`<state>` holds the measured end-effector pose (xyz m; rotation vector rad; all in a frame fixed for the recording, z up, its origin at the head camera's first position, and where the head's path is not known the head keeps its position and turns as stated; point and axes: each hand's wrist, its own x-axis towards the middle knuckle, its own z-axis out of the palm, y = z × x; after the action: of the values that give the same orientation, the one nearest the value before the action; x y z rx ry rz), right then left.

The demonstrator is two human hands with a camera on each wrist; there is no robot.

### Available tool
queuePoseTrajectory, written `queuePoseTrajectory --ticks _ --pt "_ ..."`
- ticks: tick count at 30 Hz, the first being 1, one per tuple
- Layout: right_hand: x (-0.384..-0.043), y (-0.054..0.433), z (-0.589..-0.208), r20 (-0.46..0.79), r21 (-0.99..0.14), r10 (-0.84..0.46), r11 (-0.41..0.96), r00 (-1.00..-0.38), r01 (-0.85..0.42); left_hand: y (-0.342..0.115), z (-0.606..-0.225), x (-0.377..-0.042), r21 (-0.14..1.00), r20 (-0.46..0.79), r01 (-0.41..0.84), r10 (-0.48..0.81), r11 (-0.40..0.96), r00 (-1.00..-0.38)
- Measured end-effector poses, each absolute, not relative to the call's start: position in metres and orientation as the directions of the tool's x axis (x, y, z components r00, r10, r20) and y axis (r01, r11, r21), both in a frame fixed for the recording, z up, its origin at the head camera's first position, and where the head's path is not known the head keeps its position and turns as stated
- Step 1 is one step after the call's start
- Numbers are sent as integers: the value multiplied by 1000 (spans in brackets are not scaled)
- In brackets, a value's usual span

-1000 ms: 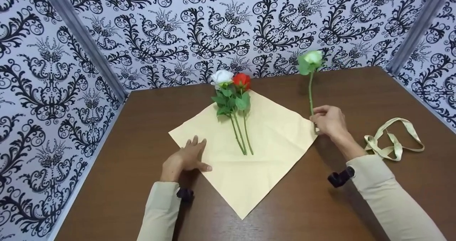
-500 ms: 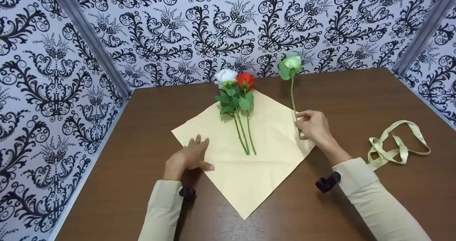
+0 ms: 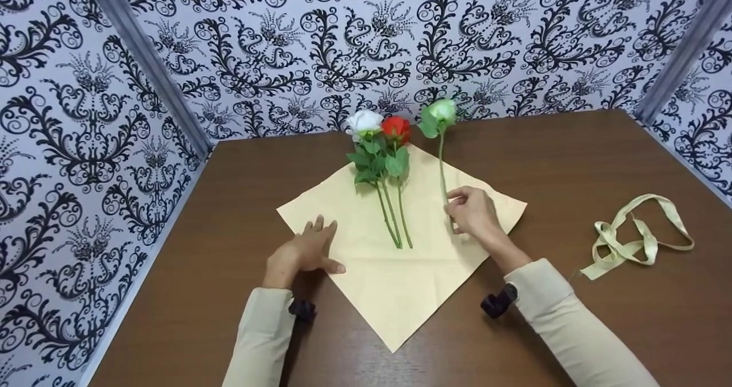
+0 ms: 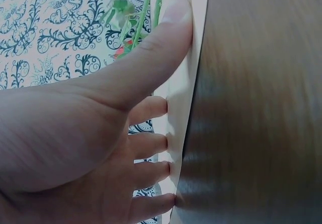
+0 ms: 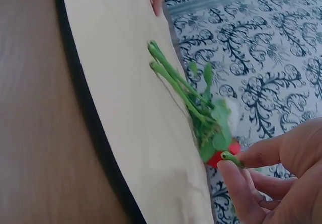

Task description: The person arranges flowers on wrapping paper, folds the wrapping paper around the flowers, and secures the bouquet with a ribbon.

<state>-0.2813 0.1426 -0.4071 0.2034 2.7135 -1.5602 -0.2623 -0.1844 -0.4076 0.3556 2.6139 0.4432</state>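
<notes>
My right hand (image 3: 473, 212) pinches the lower stem of a pale green rose (image 3: 442, 112) above the right part of a cream paper sheet (image 3: 394, 295). In the right wrist view the cut end of that stem (image 5: 230, 158) pokes out between thumb and finger. My left hand (image 3: 306, 251) rests with spread, fairly straight fingers on the sheet's left edge; the left wrist view shows its thumb (image 4: 161, 48) and fingertips touching the paper. Between the hands, a white rose (image 3: 364, 125) and a red rose (image 3: 396, 130) lie on the sheet, their green stems (image 3: 394, 215) pointing toward me.
A loosely looped cream ribbon (image 3: 643, 244) lies on the brown table (image 3: 229, 204) at the right. Behind the table stands a white wall (image 3: 366, 44) with black scroll patterns, and another patterned panel (image 3: 68, 175) borders the left side.
My right hand has carried the green rose leftward from the sheet's right corner toward the other roses. The left hand stays on the paper's left edge.
</notes>
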Motion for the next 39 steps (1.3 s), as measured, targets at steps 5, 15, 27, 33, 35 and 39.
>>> queuePoseTrajectory --ticks 5,15,27,33,35,39 --pt "-280 127 -411 -63 -846 92 524 -994 102 -184 -406 -262 371 -398 174 325 912 -857" --pt "-276 101 -413 -108 -866 30 488 -994 109 -183 -408 -261 371 -393 181 331 911 -858" --pt "-278 76 -419 -76 -880 6 470 -997 70 -183 -409 -261 360 -385 192 333 913 -861" --pt "-283 73 -423 -104 -880 10 465 -995 97 -183 -408 -260 367 -385 192 337 910 -859" --pt "-285 75 -424 -125 -884 10 454 -992 116 -182 -408 -260 366 -388 189 335 911 -859" --pt "-288 78 -424 -144 -886 22 443 -989 139 -183 -407 -262 361 -390 187 330 914 -859"
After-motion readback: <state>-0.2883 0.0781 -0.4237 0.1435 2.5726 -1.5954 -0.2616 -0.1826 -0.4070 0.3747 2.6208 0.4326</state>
